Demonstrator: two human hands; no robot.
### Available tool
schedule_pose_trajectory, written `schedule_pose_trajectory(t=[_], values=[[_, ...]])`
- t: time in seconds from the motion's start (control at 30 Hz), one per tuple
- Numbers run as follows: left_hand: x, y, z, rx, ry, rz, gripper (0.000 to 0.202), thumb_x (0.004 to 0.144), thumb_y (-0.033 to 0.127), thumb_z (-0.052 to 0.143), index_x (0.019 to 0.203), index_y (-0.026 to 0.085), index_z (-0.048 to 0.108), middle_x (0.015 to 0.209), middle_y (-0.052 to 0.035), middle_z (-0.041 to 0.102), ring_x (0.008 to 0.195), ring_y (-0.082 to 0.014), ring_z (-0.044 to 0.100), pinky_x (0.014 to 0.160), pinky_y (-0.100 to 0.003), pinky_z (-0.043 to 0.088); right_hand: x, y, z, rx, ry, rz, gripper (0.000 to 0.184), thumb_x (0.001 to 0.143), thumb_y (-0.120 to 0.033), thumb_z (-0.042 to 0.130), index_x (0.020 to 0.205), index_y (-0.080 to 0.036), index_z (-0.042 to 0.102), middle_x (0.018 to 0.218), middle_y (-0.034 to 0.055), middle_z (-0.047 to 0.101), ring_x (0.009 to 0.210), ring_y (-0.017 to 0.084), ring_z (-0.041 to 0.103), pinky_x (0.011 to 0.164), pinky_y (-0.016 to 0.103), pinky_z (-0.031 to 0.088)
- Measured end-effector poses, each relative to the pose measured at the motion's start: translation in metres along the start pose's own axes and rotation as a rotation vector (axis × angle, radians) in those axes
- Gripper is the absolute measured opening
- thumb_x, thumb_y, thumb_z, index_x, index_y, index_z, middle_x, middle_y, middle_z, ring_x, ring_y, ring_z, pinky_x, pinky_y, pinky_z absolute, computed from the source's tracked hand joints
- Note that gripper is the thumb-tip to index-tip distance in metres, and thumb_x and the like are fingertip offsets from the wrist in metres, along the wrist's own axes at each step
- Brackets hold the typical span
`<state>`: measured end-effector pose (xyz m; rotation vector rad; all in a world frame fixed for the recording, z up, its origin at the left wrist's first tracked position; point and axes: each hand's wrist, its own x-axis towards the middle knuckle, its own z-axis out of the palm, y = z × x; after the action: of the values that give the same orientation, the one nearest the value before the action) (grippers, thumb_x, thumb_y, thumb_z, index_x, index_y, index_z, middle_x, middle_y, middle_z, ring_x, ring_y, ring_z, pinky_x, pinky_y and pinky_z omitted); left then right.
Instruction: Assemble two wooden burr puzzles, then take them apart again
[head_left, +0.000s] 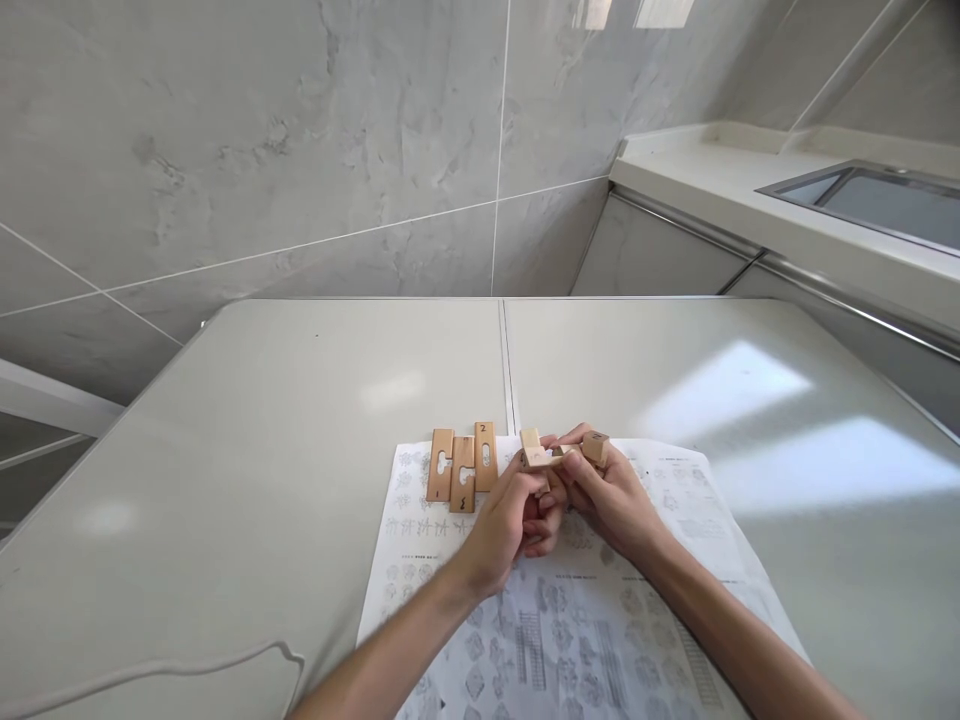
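Note:
My left hand [511, 520] and my right hand [611, 495] meet above a printed instruction sheet [570, 640]. Both have their fingers closed on a small cluster of wooden puzzle pieces [541, 455]; one piece [596, 447] sticks out over my right fingers. To the left of my hands three flat notched wooden pieces [461, 465] lie side by side on the sheet's top edge, one marked with a 2. They are apart from my hands.
The sheet lies on a pale grey table [300, 450] with a seam down its middle. A thin cable [187, 665] runs along the near left. A counter with a steel sink [862, 195] stands at the right, and a tiled wall rises behind.

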<state>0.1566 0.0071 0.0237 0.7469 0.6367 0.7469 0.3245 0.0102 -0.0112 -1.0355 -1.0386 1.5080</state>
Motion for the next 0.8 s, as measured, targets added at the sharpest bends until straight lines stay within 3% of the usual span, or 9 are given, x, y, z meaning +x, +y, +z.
schedule_pose_trajectory(t=[0.13, 0.27, 0.53, 0.8], values=[[-0.002, 0.0, 0.001, 0.055, -0.025, 0.007, 0.029, 0.099, 0.039, 0.056, 0.08, 0.02, 0.046, 0.073, 0.0056, 0.038, 0.051, -0.0057, 0.025, 0.046, -0.022, 0.023, 0.0, 0.0, -0.002, -0.102, 0.069, -0.004, 0.041, 0.093, -0.059, 0.077, 0.105, -0.022, 0.064, 0.069, -0.0033, 0.061, 0.052, 0.012, 0.05, 0.051, 0.025, 0.041], [-0.002, 0.001, 0.001, 0.057, -0.051, 0.009, 0.03, 0.101, 0.043, 0.06, 0.086, 0.019, 0.05, 0.083, 0.0029, 0.047, 0.052, -0.0044, 0.03, 0.046, -0.022, 0.025, -0.002, -0.009, 0.002, -0.186, 0.075, 0.014, 0.042, 0.095, -0.061, 0.073, 0.111, -0.023, 0.064, 0.064, -0.0014, 0.068, 0.056, 0.02, 0.066, 0.058, 0.03, 0.055], [0.001, 0.001, -0.001, 0.026, -0.083, 0.027, 0.034, 0.101, 0.046, 0.063, 0.087, 0.017, 0.057, 0.086, -0.0009, 0.057, 0.05, -0.0038, 0.037, 0.045, -0.022, 0.029, -0.004, -0.019, 0.011, -0.258, 0.135, -0.034, 0.039, 0.095, -0.059, 0.075, 0.107, -0.023, 0.063, 0.051, -0.0046, 0.065, 0.051, 0.021, 0.066, 0.061, 0.032, 0.058], [0.001, 0.0, 0.001, 0.053, -0.072, 0.025, 0.038, 0.104, 0.053, 0.059, 0.096, 0.016, 0.062, 0.091, -0.0042, 0.064, 0.05, -0.0049, 0.044, 0.045, -0.023, 0.034, -0.006, -0.014, 0.012, -0.223, 0.166, -0.082, 0.035, 0.096, -0.057, 0.075, 0.1, -0.025, 0.062, 0.045, -0.0078, 0.055, 0.042, 0.016, 0.052, 0.05, 0.029, 0.047]])
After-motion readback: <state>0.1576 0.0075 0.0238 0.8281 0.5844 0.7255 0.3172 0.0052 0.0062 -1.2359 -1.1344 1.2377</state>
